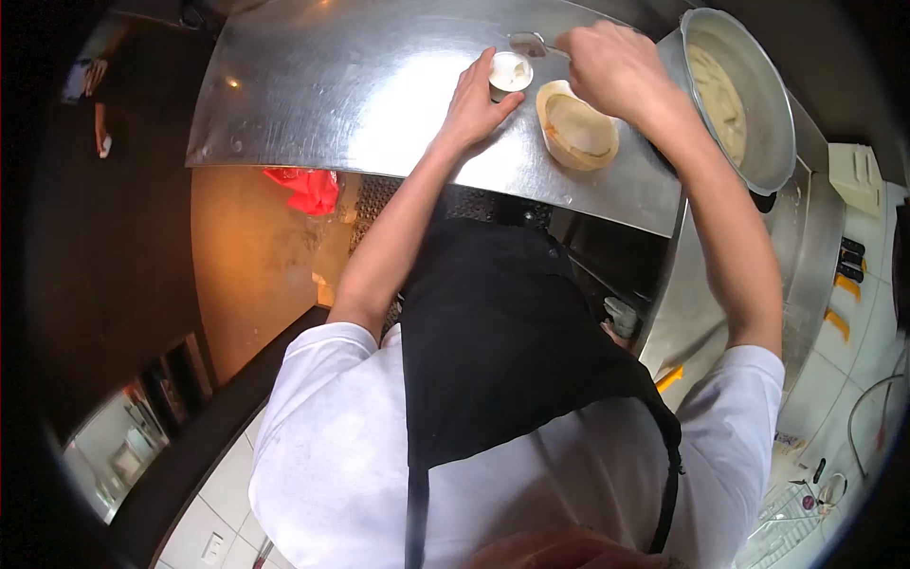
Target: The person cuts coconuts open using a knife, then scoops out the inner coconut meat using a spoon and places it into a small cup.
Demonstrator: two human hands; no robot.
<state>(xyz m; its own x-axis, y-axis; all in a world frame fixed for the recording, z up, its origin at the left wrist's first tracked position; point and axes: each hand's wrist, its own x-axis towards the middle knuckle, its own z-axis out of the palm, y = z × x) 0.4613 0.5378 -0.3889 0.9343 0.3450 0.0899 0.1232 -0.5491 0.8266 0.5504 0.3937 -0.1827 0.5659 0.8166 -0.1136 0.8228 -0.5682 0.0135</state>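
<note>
My left hand [474, 104] is wrapped round the side of a small white cup [510, 87], steadying it on the steel counter. Something white shows inside the cup. A metal spoon [529, 43] is held in my right hand [614, 71], its bowl just above and to the right of the cup. Below my right hand sits a pale yellow bowl [580, 137] with a cream-coloured inside; part of its rim is hidden by the hand. What lies in the bowl is hard to make out.
A large metal pot [782, 123] with pale pieces in it stands at the right. The steel counter [303, 95] stretches left, with a red bag [308, 192] below its edge. Knives [851, 261] hang on the tiled wall. Another person's hand [102, 142] appears far left.
</note>
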